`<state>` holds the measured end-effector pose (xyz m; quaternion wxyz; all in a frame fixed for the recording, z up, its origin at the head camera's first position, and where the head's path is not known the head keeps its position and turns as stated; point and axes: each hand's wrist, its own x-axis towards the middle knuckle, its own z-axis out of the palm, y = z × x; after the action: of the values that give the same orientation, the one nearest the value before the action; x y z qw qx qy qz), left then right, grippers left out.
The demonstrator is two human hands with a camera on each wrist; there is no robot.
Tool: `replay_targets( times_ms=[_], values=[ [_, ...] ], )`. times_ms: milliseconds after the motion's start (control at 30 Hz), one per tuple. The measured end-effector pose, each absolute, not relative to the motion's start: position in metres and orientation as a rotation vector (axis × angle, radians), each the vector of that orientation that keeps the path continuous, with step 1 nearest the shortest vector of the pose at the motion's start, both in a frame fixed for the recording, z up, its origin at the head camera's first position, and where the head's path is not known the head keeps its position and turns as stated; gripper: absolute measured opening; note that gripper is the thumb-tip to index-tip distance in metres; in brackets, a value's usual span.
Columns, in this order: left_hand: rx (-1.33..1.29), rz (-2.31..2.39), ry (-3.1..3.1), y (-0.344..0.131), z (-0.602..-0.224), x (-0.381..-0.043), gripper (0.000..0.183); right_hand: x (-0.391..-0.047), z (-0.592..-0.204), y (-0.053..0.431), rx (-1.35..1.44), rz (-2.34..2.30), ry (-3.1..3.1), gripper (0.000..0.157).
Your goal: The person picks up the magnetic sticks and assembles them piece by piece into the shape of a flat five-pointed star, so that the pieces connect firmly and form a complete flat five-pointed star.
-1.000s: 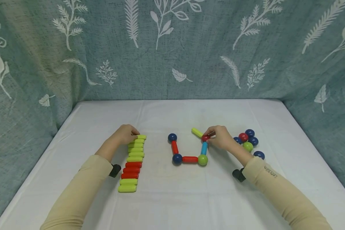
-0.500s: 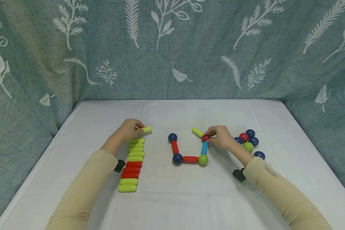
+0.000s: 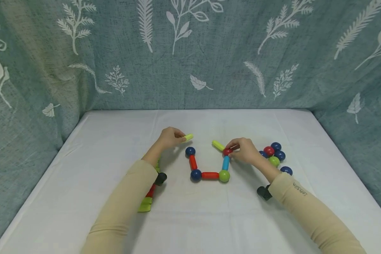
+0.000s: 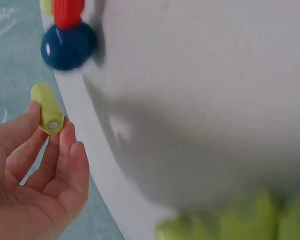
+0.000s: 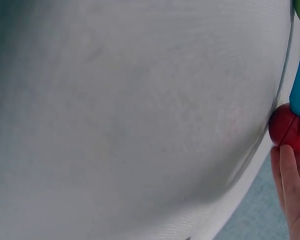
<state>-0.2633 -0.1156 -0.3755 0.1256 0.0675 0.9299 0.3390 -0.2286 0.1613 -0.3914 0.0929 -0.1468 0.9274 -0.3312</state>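
Observation:
My left hand (image 3: 170, 137) pinches a yellow-green magnetic rod (image 3: 188, 137) between thumb and fingers, raised above the table behind a blue ball (image 3: 190, 151). In the left wrist view, a silver magnet shows in the end of that rod (image 4: 49, 110). My right hand (image 3: 245, 151) grips a red ball (image 3: 227, 152) resting in the linked shape. From this ball a second yellow-green rod (image 3: 218, 145) points back and left, and a light-blue rod (image 3: 225, 163) runs to a green ball (image 3: 224, 175). Two red rods (image 3: 210, 175) and another blue ball (image 3: 195, 175) make up the other side.
A column of yellow-green and red rods (image 3: 145, 204) lies at left, partly covered by my left forearm. Loose balls (image 3: 274, 161) in blue, red and green sit right of my right hand. A patterned green cloth (image 3: 190, 56) hangs behind the white table (image 3: 241, 218).
My left hand has lifted the yellow-green rod off the far end of the column and carried it right, toward the linked shape. My right hand has stayed on the red ball.

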Motion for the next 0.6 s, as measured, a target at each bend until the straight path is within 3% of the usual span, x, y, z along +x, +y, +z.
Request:
replay_targets(
  times_ms=[300, 600],
  values=[
    [0.142, 1.077, 2.656, -0.079, -0.386, -0.260, 0.027, -0.230, -0.391, 0.161, -0.421, -0.969, 2.743, 0.023],
    [0.113, 1.049, 2.666, -0.071, -0.392, -0.253, 0.025, -0.230, -0.390, 0.160, -0.423, -0.967, 2.736, 0.023]
  ],
)
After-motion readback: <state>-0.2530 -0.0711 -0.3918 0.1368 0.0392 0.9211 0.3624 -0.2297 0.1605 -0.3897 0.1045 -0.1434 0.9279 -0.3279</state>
